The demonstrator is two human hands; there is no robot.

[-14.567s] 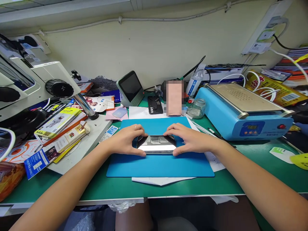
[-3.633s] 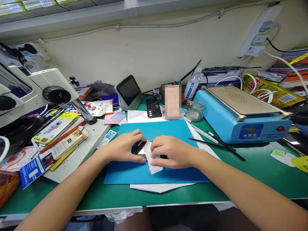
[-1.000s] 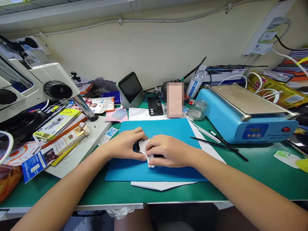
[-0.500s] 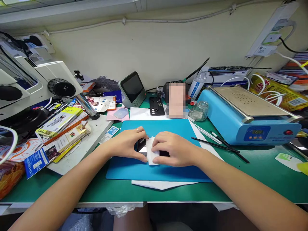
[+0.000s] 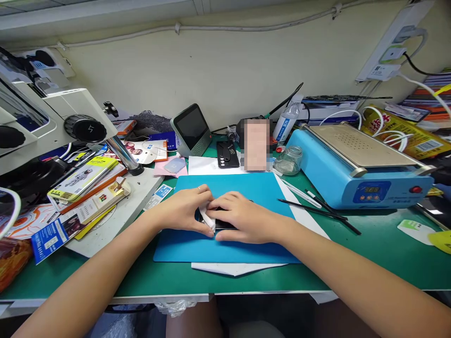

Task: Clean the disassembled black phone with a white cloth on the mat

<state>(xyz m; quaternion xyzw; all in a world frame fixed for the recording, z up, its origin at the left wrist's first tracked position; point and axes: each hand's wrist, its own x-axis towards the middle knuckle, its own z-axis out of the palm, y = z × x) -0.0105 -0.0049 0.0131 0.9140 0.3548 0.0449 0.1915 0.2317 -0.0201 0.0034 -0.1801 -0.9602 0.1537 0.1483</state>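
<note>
A phone (image 5: pixel 225 226) with a dark glossy face lies flat on a blue work mat (image 5: pixel 232 251), mostly covered by my hands. My left hand (image 5: pixel 179 209), a ring on one finger, grips the phone's left end between thumb and fingers. Over the phone's face reaches my right hand (image 5: pixel 246 218), its fingers pressing a folded white wipe (image 5: pixel 208 222) against the left part of the glass. The wipe is bunched up close to my left thumb, and part of it is hidden under the fingers.
Behind the mat are a black phone (image 5: pixel 227 155), a small smart display (image 5: pixel 192 131) and a glass jar (image 5: pixel 289 161). A blue heating plate machine (image 5: pixel 362 176) stands right, with tweezers (image 5: pixel 317 211) beside it. A microscope stand (image 5: pixel 125 157) and boxes crowd the left.
My right hand has slid left along the phone with the wipe, which now sits bunched against my left hand. My left hand keeps its hold. The view has shifted slightly.
</note>
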